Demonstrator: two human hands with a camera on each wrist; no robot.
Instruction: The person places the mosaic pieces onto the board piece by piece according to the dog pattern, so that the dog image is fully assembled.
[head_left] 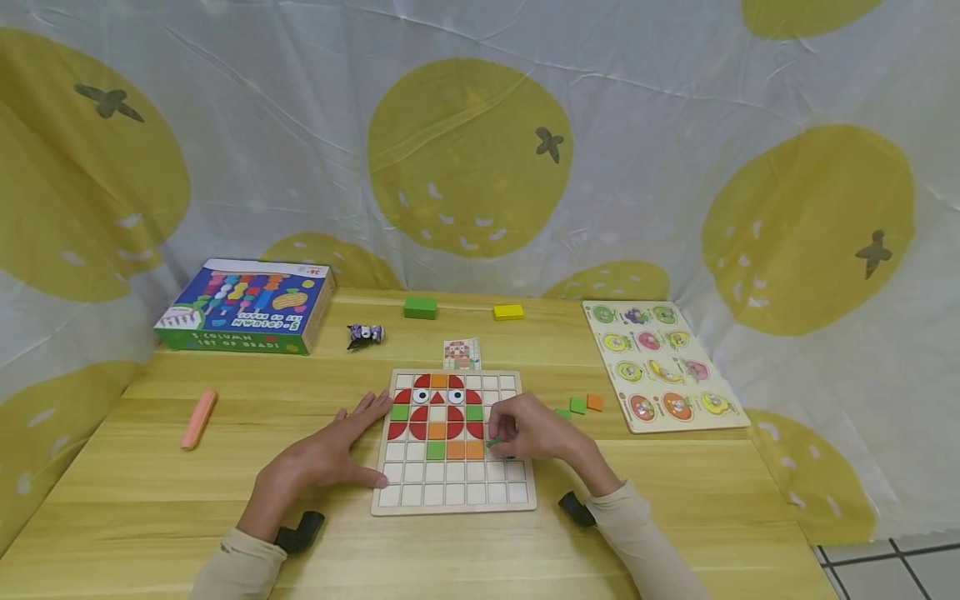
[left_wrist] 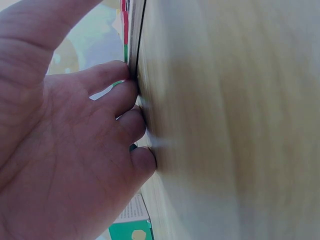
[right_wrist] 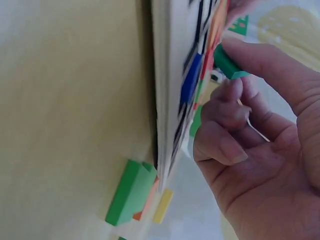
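A wooden grid board (head_left: 412, 495) lies on the table, partly filled with red, orange, green and white pieces that form a face-like pattern with two eyes. My left hand (head_left: 330, 450) rests at its left edge, fingers extended and thumb near the lower left side. Over the board's right part, my right hand (head_left: 528, 427) pinches a small green tile (right_wrist: 230, 64) between thumb and fingers. Beneath that hand a blue tile (right_wrist: 191, 80) sits on the board, mostly covered in the head view. A small pattern card (head_left: 461, 353) touches or nearly touches the board's far edge.
Loose green (head_left: 577, 405) and orange tiles (head_left: 595, 402) lie right of the board, beside a fruit puzzle board (head_left: 667, 367). Farther back are a bead-set box (head_left: 243, 308), a small figure (head_left: 365, 335), a green block (head_left: 420, 308) and a yellow block (head_left: 507, 312). An orange stick (head_left: 199, 419) lies left.
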